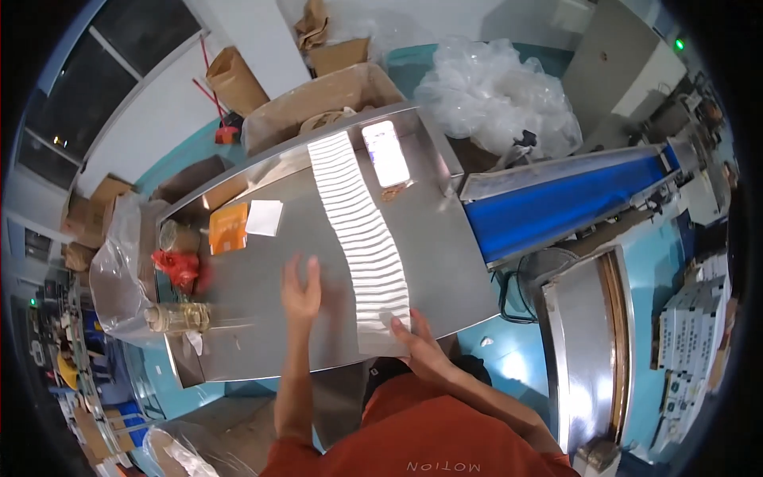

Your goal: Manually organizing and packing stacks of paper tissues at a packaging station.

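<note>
A long row of thin white flat packets (362,230), overlapping like shingles, runs from the far edge of the metal table (278,318) to its near edge. At the row's near end is my right hand (425,350), its thumb over the packets and its fingers closed at their right edge. My left hand (300,298) hovers over the table left of the row, fingers apart, holding nothing. A white square packet (264,217) and an orange packet (229,228) lie at the far left. Beyond the row on its right lies a phone (385,155) with a bright screen.
A clear bottle (179,318) lies at the table's left edge, near a red plastic bag (176,269) and a tape roll (179,237). A blue conveyor belt (568,211) adjoins on the right. Beyond the table are a lined carton (318,91) and a heap of clear plastic bags (501,95).
</note>
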Demonstrator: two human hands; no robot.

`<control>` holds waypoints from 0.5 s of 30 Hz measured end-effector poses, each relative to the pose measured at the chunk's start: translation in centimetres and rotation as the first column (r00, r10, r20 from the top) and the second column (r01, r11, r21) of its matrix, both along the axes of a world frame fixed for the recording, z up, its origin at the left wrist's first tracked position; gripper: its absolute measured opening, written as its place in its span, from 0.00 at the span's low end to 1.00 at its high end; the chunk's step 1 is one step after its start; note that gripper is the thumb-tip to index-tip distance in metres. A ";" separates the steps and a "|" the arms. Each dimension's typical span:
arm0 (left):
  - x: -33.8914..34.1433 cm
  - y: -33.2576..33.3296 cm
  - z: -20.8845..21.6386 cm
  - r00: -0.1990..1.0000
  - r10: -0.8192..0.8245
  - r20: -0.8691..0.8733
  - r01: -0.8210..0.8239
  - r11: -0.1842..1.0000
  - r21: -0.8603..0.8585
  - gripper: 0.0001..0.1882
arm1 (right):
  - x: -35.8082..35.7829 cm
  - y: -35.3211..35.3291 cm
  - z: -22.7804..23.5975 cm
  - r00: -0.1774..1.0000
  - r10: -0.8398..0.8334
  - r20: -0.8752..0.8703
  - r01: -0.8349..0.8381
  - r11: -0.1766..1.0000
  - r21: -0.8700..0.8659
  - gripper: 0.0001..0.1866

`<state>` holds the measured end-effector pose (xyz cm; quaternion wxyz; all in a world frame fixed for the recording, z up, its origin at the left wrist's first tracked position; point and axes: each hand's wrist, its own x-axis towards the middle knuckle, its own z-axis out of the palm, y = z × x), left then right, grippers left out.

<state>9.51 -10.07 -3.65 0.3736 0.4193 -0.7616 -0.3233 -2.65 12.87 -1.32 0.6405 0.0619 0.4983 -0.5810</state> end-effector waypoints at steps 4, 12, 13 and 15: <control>-10.9 -9.8 1.5 0.976 -0.180 0.122 0.215 0.885 -0.414 0.24 | -0.9 -0.7 0.9 0.999 0.048 0.003 -0.048 0.996 0.076 0.53; -21.6 -17.4 2.0 0.788 0.039 0.615 0.221 0.914 -0.341 0.43 | -1.7 -1.5 1.1 0.999 0.011 -0.030 -0.008 0.997 0.078 0.51; -21.5 -17.4 2.6 0.784 -0.020 0.621 0.254 0.922 -0.291 0.46 | -1.9 -1.3 0.2 0.999 0.014 -0.031 -0.011 0.997 0.080 0.51; -21.2 -17.2 3.0 0.741 0.001 0.671 0.246 0.930 -0.273 0.45 | -2.9 -0.8 -3.3 0.997 0.072 0.040 -0.072 0.997 -0.007 0.49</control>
